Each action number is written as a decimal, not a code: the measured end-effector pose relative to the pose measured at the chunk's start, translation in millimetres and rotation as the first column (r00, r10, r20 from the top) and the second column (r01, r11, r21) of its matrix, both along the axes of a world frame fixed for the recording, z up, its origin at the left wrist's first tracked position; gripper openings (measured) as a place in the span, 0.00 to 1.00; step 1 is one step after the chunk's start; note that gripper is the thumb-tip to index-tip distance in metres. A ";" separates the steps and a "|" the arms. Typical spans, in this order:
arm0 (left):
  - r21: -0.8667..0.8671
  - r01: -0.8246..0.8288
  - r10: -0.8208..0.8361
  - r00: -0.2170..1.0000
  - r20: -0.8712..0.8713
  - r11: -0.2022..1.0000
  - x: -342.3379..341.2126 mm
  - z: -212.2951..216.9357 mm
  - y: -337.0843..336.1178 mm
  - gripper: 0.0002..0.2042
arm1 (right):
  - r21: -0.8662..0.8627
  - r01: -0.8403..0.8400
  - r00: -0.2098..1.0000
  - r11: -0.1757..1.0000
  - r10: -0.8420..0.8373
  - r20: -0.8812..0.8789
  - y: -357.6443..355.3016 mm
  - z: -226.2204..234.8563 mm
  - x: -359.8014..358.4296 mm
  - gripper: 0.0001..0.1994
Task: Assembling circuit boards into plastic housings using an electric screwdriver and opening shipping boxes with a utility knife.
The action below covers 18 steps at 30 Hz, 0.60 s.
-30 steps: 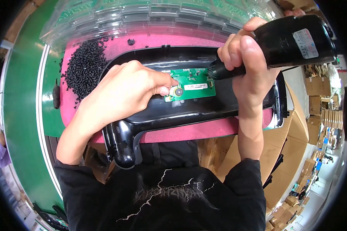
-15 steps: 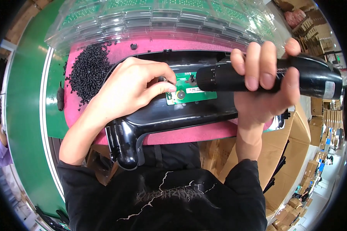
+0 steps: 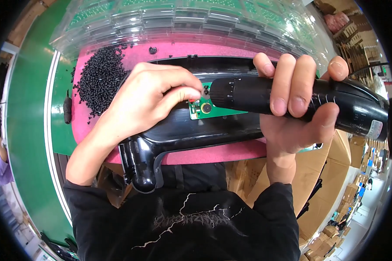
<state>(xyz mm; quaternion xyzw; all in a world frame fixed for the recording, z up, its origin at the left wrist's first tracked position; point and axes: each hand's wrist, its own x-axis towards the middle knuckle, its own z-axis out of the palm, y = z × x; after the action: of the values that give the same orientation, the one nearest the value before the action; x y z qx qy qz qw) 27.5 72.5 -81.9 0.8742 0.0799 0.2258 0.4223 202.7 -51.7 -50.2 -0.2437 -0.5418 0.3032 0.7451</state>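
A black electric screwdriver (image 3: 257, 95) lies in my right hand (image 3: 298, 93), whose fingers wrap its barrel. Its front end points left, over a green circuit board (image 3: 224, 111). The board, with a round black component (image 3: 206, 108), sits inside a long glossy black plastic housing (image 3: 191, 137). My left hand (image 3: 150, 93) reaches over the housing's left part, thumb and forefinger pinched at the board's upper left corner. Whatever those fingertips hold is hidden. Small dark bits (image 3: 206, 90) show between the fingertips and the screwdriver's front end; their kind is unclear.
A heap of small black screws (image 3: 100, 80) lies on the pink mat (image 3: 80, 126) at left. Clear plastic trays (image 3: 183, 24) of green boards are stacked behind. A thin dark tool (image 3: 67, 108) rests on the green table (image 3: 28, 130). Cardboard (image 3: 313, 187) stands at lower right.
The screwdriver's front end has shifted slightly left, and its rear has dropped lower. My left fingertips have moved a little to the right and up, still pinched.
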 end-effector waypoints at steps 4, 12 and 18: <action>-0.009 -0.202 0.202 0.978 0.048 0.979 -2.3 1.5 -1.2 0.04 | -0.140 0.173 0.977 0.975 -0.151 0.153 1.1 -2.0 -6.8 0.19; 0.060 -0.259 0.265 0.952 -0.155 0.964 -10.0 13.3 2.2 0.15 | -0.170 0.154 0.973 0.973 -0.120 0.196 13.0 -12.0 -13.7 0.18; 0.052 -0.305 0.302 0.952 0.047 0.951 -10.9 1.5 0.2 0.08 | -0.245 0.157 0.957 0.957 -0.086 0.277 30.5 -2.4 -22.4 0.14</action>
<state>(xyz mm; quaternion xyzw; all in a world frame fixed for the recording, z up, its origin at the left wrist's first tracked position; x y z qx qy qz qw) 16.6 72.7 -80.4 0.8592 0.1986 0.3069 0.3580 180.3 -21.2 -52.6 -0.4119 -0.5746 0.2909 0.6446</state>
